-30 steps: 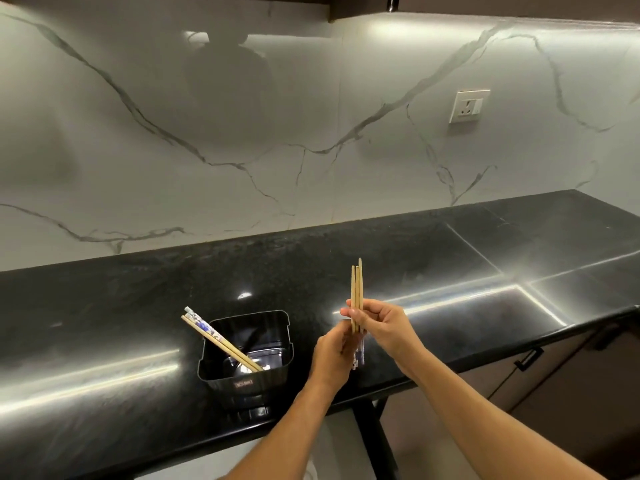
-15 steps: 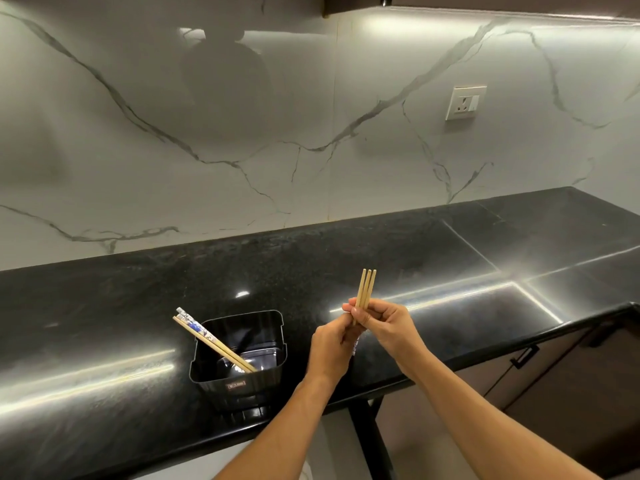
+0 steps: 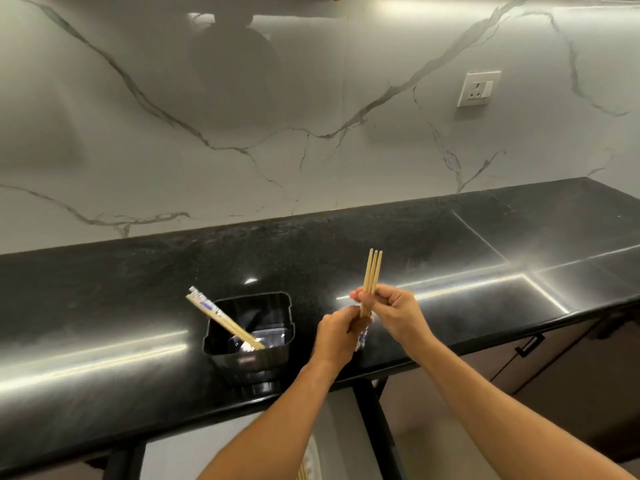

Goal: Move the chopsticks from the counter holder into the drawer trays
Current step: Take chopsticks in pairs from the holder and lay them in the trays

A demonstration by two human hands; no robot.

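Note:
A small bundle of bare wooden chopsticks (image 3: 372, 271) stands nearly upright above the counter's front edge, tips up. My right hand (image 3: 393, 313) grips it at the middle, fingers curled round the sticks. My left hand (image 3: 337, 332) holds the bundle's lower end, where a clear wrapper with blue print shows. To the left, a black square holder (image 3: 249, 355) sits on the counter. A pair of wrapped chopsticks (image 3: 221, 322) leans out of the holder toward the upper left. No drawer tray is in view.
The black stone counter (image 3: 450, 244) runs left to right under a white marble wall with a socket (image 3: 479, 89). Cabinet fronts with a dark handle (image 3: 529, 345) lie below the counter at the right. A black frame leg (image 3: 375, 424) stands under the counter edge.
The bundle has tilted slightly to the right and sits a little lower in my hands. Both hands have stayed on it. The holder and its chopsticks have not moved.

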